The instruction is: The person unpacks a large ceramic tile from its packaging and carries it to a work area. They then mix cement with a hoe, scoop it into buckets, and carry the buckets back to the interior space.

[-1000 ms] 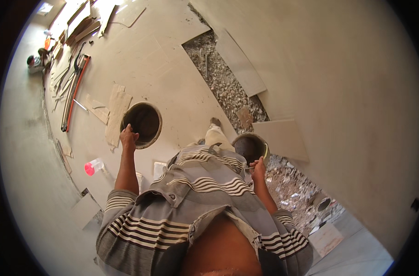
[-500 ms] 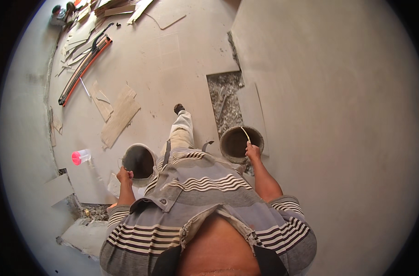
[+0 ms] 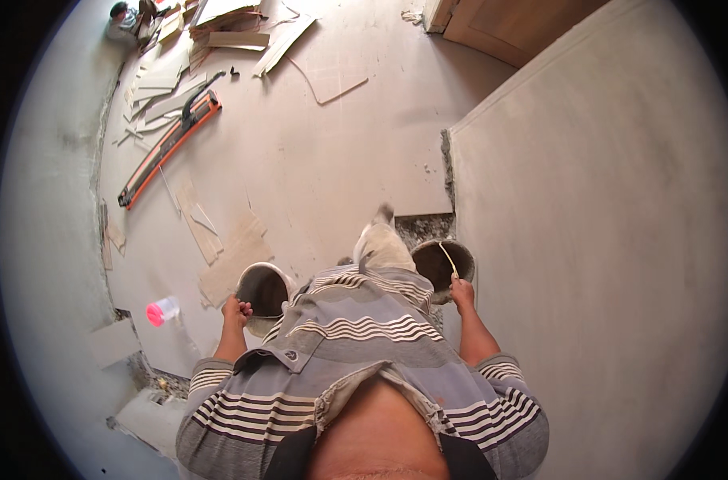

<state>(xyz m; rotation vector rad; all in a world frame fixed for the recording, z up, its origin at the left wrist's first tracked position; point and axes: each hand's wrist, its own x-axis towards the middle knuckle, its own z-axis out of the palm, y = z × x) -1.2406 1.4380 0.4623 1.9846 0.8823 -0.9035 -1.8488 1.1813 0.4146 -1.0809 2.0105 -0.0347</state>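
My left hand (image 3: 237, 310) is closed on the handle of a grey bucket (image 3: 254, 276), which hangs at my left side. On my right side my right hand (image 3: 462, 292) grips the pale handle of a second bucket (image 3: 470, 258), dark inside and dirty around the rim. Both mouths face up, and how full the buckets are is too dark to tell. One of my legs (image 3: 380, 246) reaches forward between them, its foot smeared by motion.
A long orange-and-black tile cutter (image 3: 168, 150) lies ahead left, near scattered tile offcuts (image 3: 240, 40). A pink-lidded clear container (image 3: 162, 311) stands left. Rough rubble (image 3: 422, 230) shows in a floor gap ahead. A wall (image 3: 588, 240) runs along my right; a person (image 3: 126, 22) sits far left.
I have stepped forward with both buckets still in hand. The floor gap is now closer to me, and a brown door has come into view at the far right.
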